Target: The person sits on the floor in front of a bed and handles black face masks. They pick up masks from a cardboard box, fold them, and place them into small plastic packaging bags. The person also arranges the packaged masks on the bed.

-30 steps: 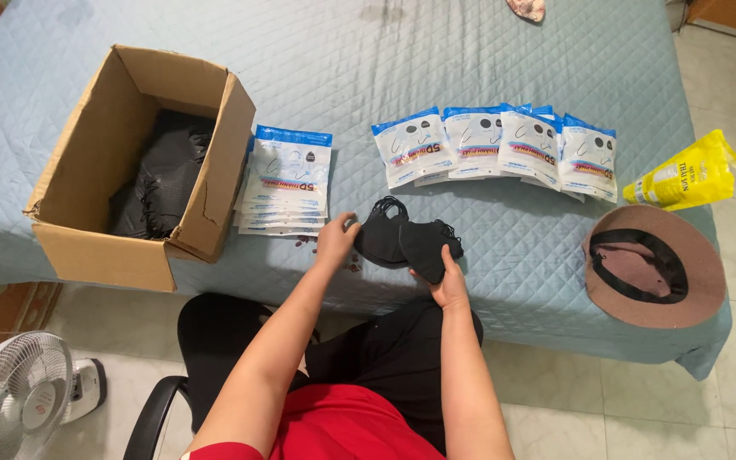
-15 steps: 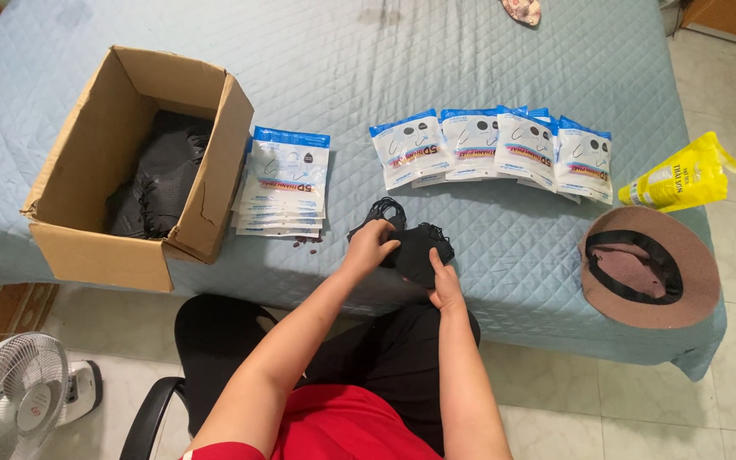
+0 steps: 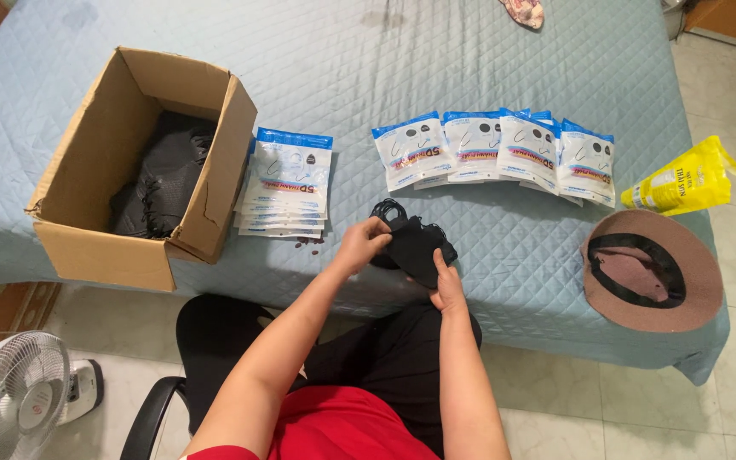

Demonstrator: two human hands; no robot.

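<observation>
A small stack of black face masks (image 3: 413, 243) lies at the near edge of the light blue quilted bed (image 3: 402, 60). My left hand (image 3: 362, 244) grips its left side, next to the black ear loops. My right hand (image 3: 448, 285) holds the stack's lower right edge. To the left lies a pile of flat white-and-blue pouches (image 3: 287, 181). Behind the masks, several filled pouches (image 3: 496, 149) of the same kind lie in an overlapping row.
An open cardboard box (image 3: 121, 234) at the left holds more black masks (image 3: 162, 175). A brown brimmed hat (image 3: 653, 271) lies upside down at the right, with a yellow packet (image 3: 683, 177) behind it. A white fan (image 3: 12, 399) stands on the floor at lower left.
My left hand has moved right onto the masks and pressed them into a tighter stack. My right hand has stayed at the stack's lower right edge.
</observation>
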